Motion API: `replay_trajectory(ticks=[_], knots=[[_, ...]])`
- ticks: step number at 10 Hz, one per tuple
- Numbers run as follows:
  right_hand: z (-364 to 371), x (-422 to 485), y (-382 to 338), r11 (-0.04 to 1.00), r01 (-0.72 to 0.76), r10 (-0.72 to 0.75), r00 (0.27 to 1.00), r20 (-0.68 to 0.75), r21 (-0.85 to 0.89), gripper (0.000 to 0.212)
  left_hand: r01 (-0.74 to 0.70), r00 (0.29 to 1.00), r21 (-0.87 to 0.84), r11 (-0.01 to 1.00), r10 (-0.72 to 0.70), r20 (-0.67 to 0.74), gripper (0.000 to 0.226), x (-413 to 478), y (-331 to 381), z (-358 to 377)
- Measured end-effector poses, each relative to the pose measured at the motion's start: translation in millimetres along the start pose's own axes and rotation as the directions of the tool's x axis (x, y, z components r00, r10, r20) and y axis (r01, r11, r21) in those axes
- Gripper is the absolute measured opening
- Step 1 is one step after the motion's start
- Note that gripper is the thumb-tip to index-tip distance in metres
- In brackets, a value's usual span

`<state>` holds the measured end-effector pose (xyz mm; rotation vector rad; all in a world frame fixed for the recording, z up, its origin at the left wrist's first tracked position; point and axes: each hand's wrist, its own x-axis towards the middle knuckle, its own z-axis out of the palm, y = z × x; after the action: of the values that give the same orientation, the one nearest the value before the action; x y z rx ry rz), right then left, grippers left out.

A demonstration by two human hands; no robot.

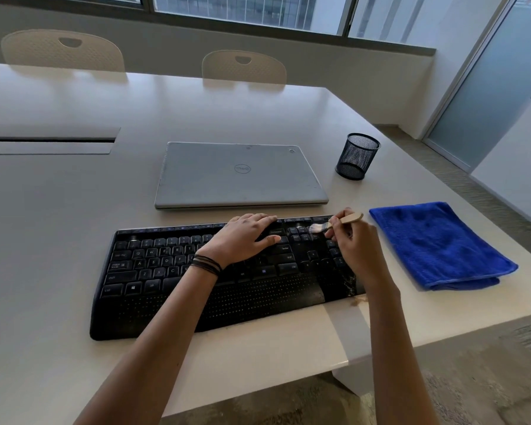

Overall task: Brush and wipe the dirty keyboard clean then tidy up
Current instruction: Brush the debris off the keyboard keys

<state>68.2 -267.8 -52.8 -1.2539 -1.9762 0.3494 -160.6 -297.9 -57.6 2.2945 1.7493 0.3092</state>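
Tabletop [74,210]: we see a wide, pale surface that carries everything here; its corner falls away at 4 o'clock.
Chairs: two cream seat backs stand along the far edge, one [62,50] at 10 o'clock and one [244,65] at 12 o'clock.
Keyboard [154,271]: we find the black keyboard with its dotted palm rest lying flat near the front edge, slightly skewed so its right end sits farther away.
Laptop [239,176]: a silver laptop lies shut at 12 o'clock from the keyboard, just beyond its back edge and apart from it.
Cloth [439,246]: a folded blue cloth lies at 3 o'clock from the keyboard, close to it without touching, near the tabletop's right edge.
Left hand [246,237]: it lies palm down with straight fingers on the keys right of centre, pressing them and gripping nothing; we see thin dark bands [206,265] around the wrist.
Right hand [354,243]: it hovers over the keyboard's right end, fingers curled, pinching the brush handle.
Mesh cup [356,156]: a black wire cup stands upright at 1 o'clock from the keyboard, just right of the laptop.
Brush [334,223]: a small brush with a pale wooden handle points to 9 o'clock; its light bristles are blurred over the keys at the top right.
Crumbs [357,300]: we see light specks on the keyboard's front right corner and the tabletop beside it.
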Motion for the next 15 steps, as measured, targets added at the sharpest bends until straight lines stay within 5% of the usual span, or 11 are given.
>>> replay_trajectory(ticks=[6, 8, 9, 10, 14, 15], knots=[[4.9, -2.8, 0.3, 0.981, 0.19, -0.192, 0.98, 0.05, 0.028, 0.007, -0.002, 1.0, -0.002, 1.0, 0.002, -0.005, 0.058, 1.0, -1.1, 1.1], [3.1, -5.3, -1.9, 0.996, 0.089, -0.092, 0.977, -0.191, -0.025, 0.01, -0.005, 1.0, 0.0, 1.0, 0.005, -0.009, 0.059, 0.6, -1.5, 1.5], [0.6, -1.9, -9.6, 0.995, 0.061, -0.045, 0.979, -0.198, 0.078, 0.011, -0.009, 1.0, 0.003, 1.0, 0.009, -0.013, 0.059, 1.2, -2.1, 1.8], [6.3, 1.7, -14.2, 0.984, 0.0, 0.009, 0.999, -0.049, 0.179, 0.011, -0.01, 1.0, 0.007, 1.0, 0.01, -0.014, 0.059, 1.8, -2.3, 2.7], [-12.8, 21.7, 17.1, 0.967, -0.155, 0.13, 0.983, -0.131, -0.203, 0.02, -0.017, 1.0, -0.005, 1.0, 0.017, -0.026, 0.059, 3.1, -4.6, 4.8], [-15.4, 24.7, 12.6, 0.982, -0.165, 0.151, 0.978, -0.145, -0.09, 0.019, -0.017, 1.0, -0.004, 1.0, 0.016, -0.022, 0.059, 3.0, -4.8, 4.7]])
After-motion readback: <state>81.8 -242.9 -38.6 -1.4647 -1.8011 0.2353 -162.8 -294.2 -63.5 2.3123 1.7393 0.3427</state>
